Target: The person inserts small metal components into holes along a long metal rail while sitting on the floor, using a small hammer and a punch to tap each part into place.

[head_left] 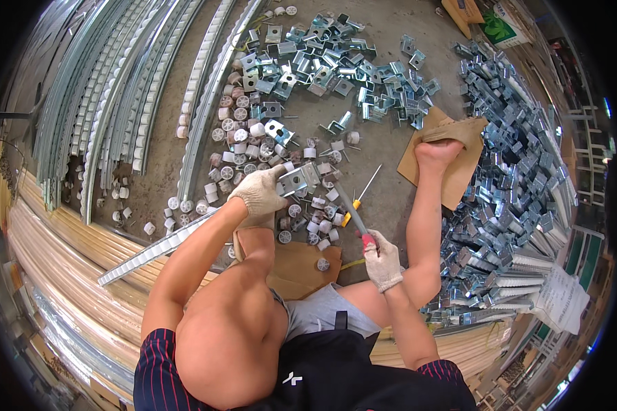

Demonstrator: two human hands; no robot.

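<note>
We had the bracket (296,181) in front of us, above the floor (380,145), with our gloved left hand (262,191) closed on its near end and its holed face upward. A rail (154,248) lined with white rollers slanted from that hand down to the left under our forearm; the glove hid the meeting point, so we could not tell whether the two were joined.

We judged the bracket stiff and fairly light, its smooth plated faces apt to slip against cloth and its cut edges likely sharp. The flat sides looked the best place to take hold, with the fingers clear of the open end. The rail, being long, would probably swing its far end if held only there, so it seemed to want support.

Our gloved right hand (382,260) gripped the red handle of a tool (354,213), its grey shaft pointing up toward the bracket but apart from it. Just beside the shaft lay a yellow-handled screwdriver (356,204).

Loose rollers (240,135) were scattered under and beyond the left hand, and loose brackets (286,85) lay past them. More rails (116,82) lay at our left, wrapped lengths (62,257) below those. At our right, one bare foot (437,152) rested on cardboard (452,190), beside a big heap (497,164) of bracketed rails.
</note>
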